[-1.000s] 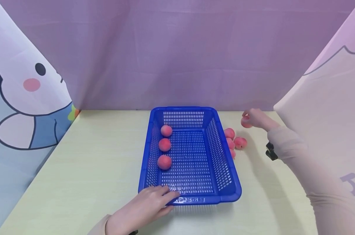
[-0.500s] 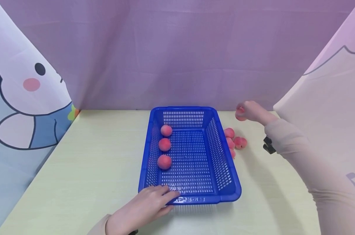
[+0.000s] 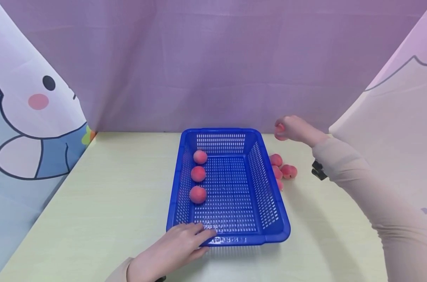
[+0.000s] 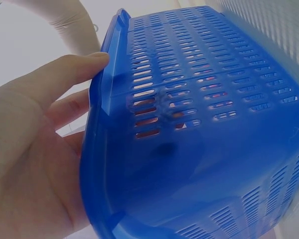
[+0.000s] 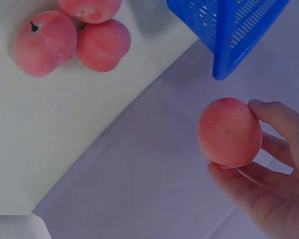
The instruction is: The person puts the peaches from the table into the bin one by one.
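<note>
"What's the nearest hand doing?"

"The left hand (image 3: 179,241) grips the near rim of the blue plastic basket (image 3: 241,239), thumb outside, fingers over into it. If that grip tugs or slackens, I'd expect the basket to shift."

"What's inside?"

"Three peaches (image 3: 198,174), in a row ahead of the left fingertips, beside the left wall. They're round on a flat floor, so a jolt could scatter them."

"And past those?"

"On the table (image 3: 128,176), nearer than the right fingers, loose peaches (image 3: 289,171) cluster outside the right wall. The rim hides parts, so I can't be sure of the count. A low sleeve could knock them rolling."

"Then the right hand (image 3: 297,129)?"

"It pinches another peach (image 5: 229,132) between thumb and fingertips, spread about as wide as the fruit, with the far right corner near them. Clipping that corner is the risk: only the tips hold it, so a bump could squeeze it loose."

"Behind that?"

"The purple curtain (image 3: 217,70), beyond the right fingers."
</note>
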The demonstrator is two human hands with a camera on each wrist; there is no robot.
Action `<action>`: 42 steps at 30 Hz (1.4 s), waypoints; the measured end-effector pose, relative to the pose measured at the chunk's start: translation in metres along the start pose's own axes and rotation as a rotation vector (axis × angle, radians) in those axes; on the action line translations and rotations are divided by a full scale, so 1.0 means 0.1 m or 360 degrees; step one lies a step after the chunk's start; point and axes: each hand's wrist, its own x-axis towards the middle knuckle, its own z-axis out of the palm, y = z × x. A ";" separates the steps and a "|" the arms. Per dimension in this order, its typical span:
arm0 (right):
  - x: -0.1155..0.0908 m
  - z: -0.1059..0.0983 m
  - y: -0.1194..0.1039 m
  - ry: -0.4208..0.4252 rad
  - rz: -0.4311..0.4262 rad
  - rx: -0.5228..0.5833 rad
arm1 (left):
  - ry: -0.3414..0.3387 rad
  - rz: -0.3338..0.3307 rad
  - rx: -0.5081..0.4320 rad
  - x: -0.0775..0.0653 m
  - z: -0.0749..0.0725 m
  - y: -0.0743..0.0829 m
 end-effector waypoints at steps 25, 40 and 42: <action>0.13 -0.02 -0.88 -0.0004 -0.0434 -0.0110 | -0.0051 -0.0018 -0.0015 -0.02 -0.02 0.00; 0.03 0.13 -1.48 0.0099 -0.0823 -0.0135 | -0.0132 -0.0052 -0.0054 -0.03 -0.05 0.00; 0.01 0.15 -1.55 0.0109 -0.0880 -0.0139 | -0.0114 -0.0041 -0.0048 -0.03 -0.05 0.00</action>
